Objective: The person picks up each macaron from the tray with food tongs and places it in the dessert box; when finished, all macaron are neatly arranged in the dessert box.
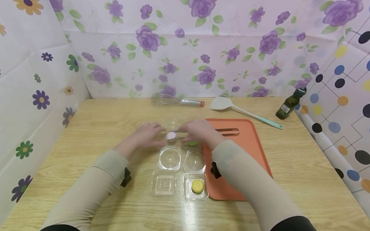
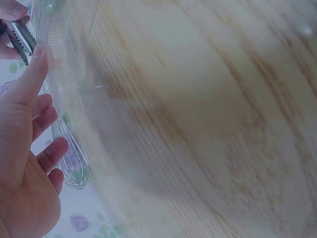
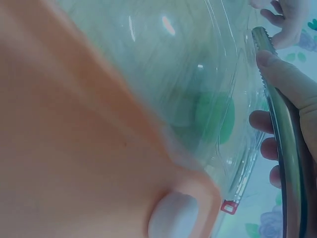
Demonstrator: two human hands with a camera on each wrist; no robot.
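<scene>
Sleeved forearms [image 1: 86, 186] stretch over a wooden table [image 1: 303, 179], two hands busy above small round macarons.
Under the right forearm lies an orange tray [image 1: 245, 138]; steel tongs [image 3: 290, 144] sit in the curled grip of the right hand [image 1: 199, 131], toothed tips slightly apart. Opposite, the left hand [image 1: 146, 135] is loosely spread, clasping nothing; whether it touches plastic I can't tell. Clear boxes [image 1: 163, 183] stand between and below, then the macarons: pale pink [image 1: 171, 136] by the tong tips, green [image 1: 192, 143] near the right hand, yellow [image 1: 197, 186] in the near right box, white [image 3: 173, 218] at the tray's corner.
</scene>
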